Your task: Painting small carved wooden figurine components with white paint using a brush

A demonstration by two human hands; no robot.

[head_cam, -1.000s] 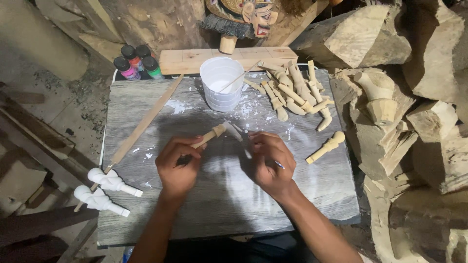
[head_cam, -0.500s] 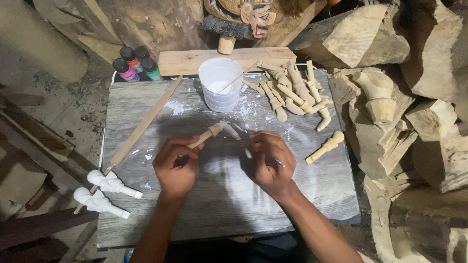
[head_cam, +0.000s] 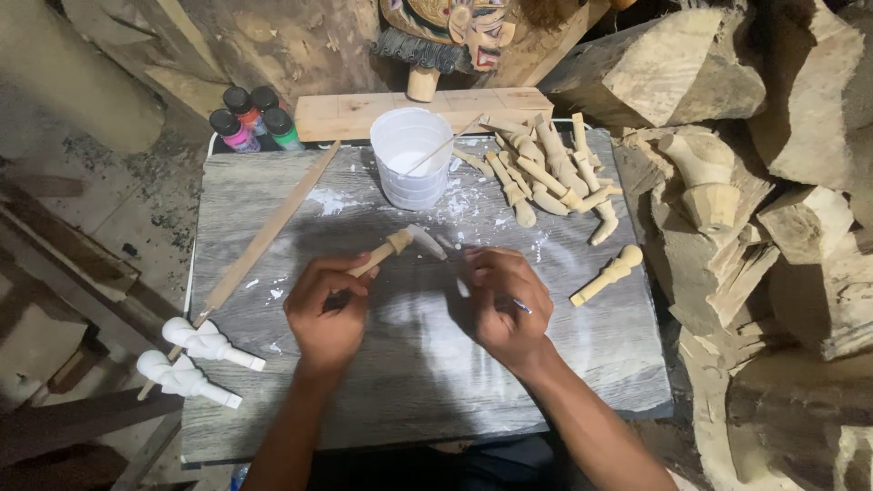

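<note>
My left hand (head_cam: 326, 309) grips the thin end of a carved wooden piece (head_cam: 389, 248), whose thicker head points up and right over the grey board (head_cam: 409, 382). My right hand (head_cam: 505, 305) holds a small paintbrush (head_cam: 427, 241); its white tip touches the head of the wooden piece. A white tub of white paint (head_cam: 411, 165) with a stick in it stands just beyond the hands. To the right of it lies a heap of several unpainted wooden pieces (head_cam: 546, 173). One more unpainted piece (head_cam: 607, 275) lies alone right of my right hand.
Two white-painted pieces (head_cam: 202, 359) lie at the board's left edge beside a long thin wooden stick (head_cam: 264, 238). Three small paint bottles (head_cam: 253, 116) stand at the back left, next to a flat wooden block (head_cam: 364, 113). Rough wood chunks (head_cam: 746, 182) pile up on the right.
The left hand has tilted the wooden piece slightly; the brush tip in the right hand has stayed at its head. Both hands remain in nearly the same place.
</note>
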